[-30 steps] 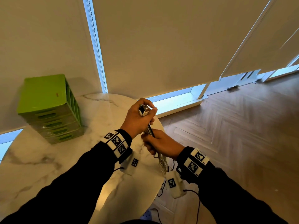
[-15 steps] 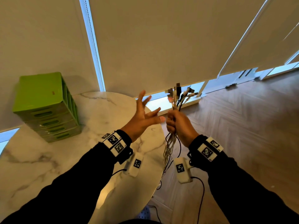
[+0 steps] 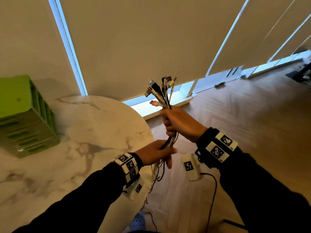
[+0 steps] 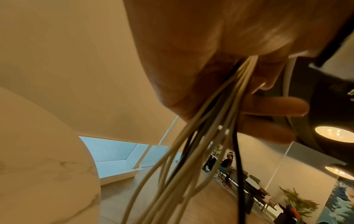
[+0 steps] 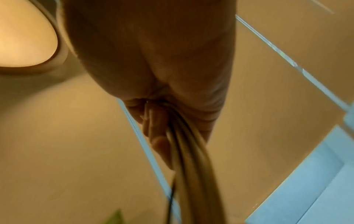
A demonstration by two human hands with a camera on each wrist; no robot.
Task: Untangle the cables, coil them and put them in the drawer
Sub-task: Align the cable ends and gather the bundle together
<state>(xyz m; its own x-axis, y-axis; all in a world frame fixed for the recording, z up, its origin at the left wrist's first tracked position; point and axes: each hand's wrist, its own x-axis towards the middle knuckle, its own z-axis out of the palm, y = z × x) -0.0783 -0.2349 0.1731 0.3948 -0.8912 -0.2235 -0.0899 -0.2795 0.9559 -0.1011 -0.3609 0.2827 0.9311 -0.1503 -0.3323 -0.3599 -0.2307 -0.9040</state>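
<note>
My right hand [image 3: 180,122] grips the cables [image 3: 162,91] mid-frame, plugs fanned upward; my left hand [image 3: 154,153] grips them just below; nothing coiled yet; green drawer unit [image 3: 25,118] at left looks shut.

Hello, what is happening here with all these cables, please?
A person holds a bunch of cables upright beside a marble table. The right hand grips the bunch near the plug ends; the left hand holds it lower down, and the rest hangs toward the floor. Nothing is coiled yet. The green drawer unit stands on the table, its drawers shut.
</note>
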